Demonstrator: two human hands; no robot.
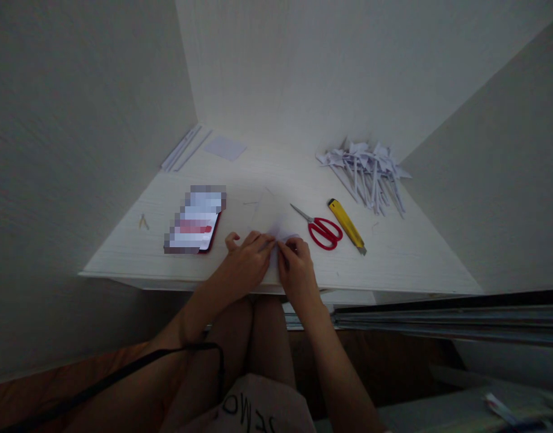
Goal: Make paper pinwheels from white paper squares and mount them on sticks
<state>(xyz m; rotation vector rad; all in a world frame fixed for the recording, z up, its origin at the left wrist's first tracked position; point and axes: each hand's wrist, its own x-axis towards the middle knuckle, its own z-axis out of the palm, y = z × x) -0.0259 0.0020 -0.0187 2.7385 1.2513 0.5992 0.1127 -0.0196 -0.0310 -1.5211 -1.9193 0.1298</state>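
Pinching a white paper piece [280, 230] in the closed fingertips of left hand [251, 255] and right hand [298, 261], nearly touching, at the near edge of the table [411, 258]. Enclosed by a pale walled nook [280, 66], along with a phone [197, 219], red-handled scissors [324, 231], a yellow cutter [347, 225] and heaped paper shapes on stems [366, 165].

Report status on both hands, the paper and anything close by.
Left hand and right hand close together, pinching white paper; paper partly hidden. Red-handled scissors just right of right hand, yellow utility knife beyond. Neither tool touches the hands.
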